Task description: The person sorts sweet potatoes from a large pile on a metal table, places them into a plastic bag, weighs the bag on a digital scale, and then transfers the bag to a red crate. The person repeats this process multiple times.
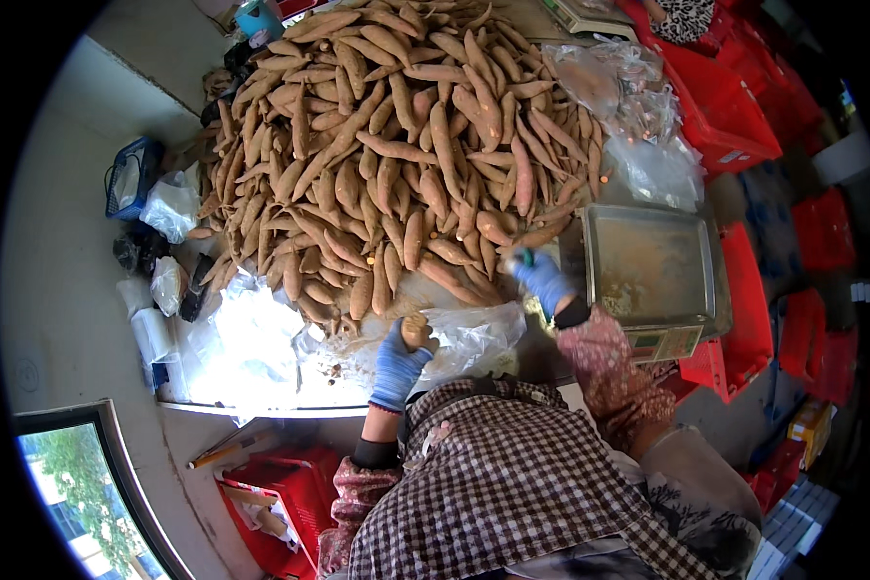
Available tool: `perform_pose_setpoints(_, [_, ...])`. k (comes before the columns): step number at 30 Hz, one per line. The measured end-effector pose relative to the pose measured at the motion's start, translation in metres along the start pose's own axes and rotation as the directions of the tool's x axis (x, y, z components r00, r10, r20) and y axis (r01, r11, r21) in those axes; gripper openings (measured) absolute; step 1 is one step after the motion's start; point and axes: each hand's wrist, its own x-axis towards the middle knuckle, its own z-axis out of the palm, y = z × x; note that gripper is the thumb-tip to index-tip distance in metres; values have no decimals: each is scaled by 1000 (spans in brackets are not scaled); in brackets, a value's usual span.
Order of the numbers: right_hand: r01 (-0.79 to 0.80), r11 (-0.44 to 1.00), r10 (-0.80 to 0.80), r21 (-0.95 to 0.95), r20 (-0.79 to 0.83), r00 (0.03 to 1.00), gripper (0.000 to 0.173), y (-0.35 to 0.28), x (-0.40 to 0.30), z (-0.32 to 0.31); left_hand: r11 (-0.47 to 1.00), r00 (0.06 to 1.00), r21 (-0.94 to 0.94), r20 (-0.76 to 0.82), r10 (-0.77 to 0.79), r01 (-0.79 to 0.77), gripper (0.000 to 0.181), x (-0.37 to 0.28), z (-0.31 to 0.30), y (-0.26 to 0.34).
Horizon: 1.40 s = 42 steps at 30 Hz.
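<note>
In a blue knit glove, my left hand (397, 368) grips a sweet potato (415, 333) above the front of the worktable. My right hand (542, 279), gloved alike, is motion-blurred at the right front of a large heap of sweet potatoes (399, 145). A small green object (527, 257) shows at its fingers, too blurred to name more exactly. Left of a digital scale with a metal tray (649, 264), the right wrist nearly meets the tray's edge. Between my hands a clear plastic bag (475, 330) lies on the table.
White plastic bags (250, 333) lie at the left front, and more clear bags (656, 170) at the far right. A red crate (743, 312) stands beside the scale; another red crate (725, 109) is behind it. A blue basket (132, 177) sits by the left wall.
</note>
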Motion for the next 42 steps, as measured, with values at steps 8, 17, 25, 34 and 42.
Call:
perform_pose_setpoints(8, [189, 506, -152, -842, 128, 980, 30, -23, 52, 66, 993, 982, -118, -185, -38, 16, 33, -4, -2, 21])
perform_pose_setpoints(17, [111, 609, 17, -785, 152, 988, 29, 9, 11, 92, 974, 959, -193, -235, -161, 116, 36, -27, -14, 14])
perform_pose_setpoints(25, [288, 866, -53, -409, 497, 866, 73, -39, -61, 91, 807, 970, -548, 38, -241, 222, 53, -4, 7, 10])
perform_pose_setpoints(34, [4, 905, 195, -425, 424, 884, 52, -8, -125, -40, 919, 922, 393, 354, -155, 3, 37, 12, 24, 18])
perform_pose_setpoints(42, [-614, 271, 844, -741, -124, 523, 55, 79, -276, -231, 544, 927, 838, 245, -284, -55, 44, 13, -14, -80])
